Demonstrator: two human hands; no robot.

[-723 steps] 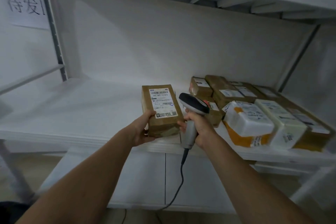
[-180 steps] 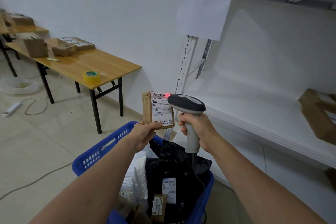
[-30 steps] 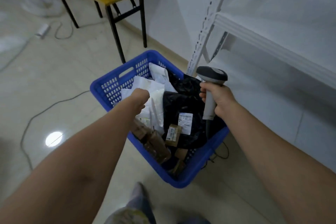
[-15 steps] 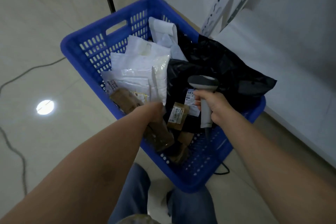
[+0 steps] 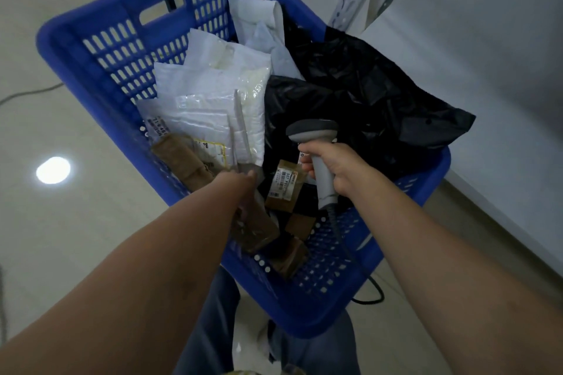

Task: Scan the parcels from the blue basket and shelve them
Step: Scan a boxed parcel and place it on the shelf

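1. Several white mailers (image 5: 213, 94) lie against the left side of the blue basket (image 5: 100, 49).
2. Left hand (image 5: 240, 189) reaches down onto a brown parcel (image 5: 259, 228) by the basket's near wall; its fingers are hidden, so whether they grasp it cannot be told.
3. Right hand (image 5: 338, 173) grasps the grey scanner (image 5: 312, 132) upright, over black bags (image 5: 365, 94).

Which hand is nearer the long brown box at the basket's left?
Left. The left hand is at the near end of the long brown box; the right hand grips the scanner over the black bag.
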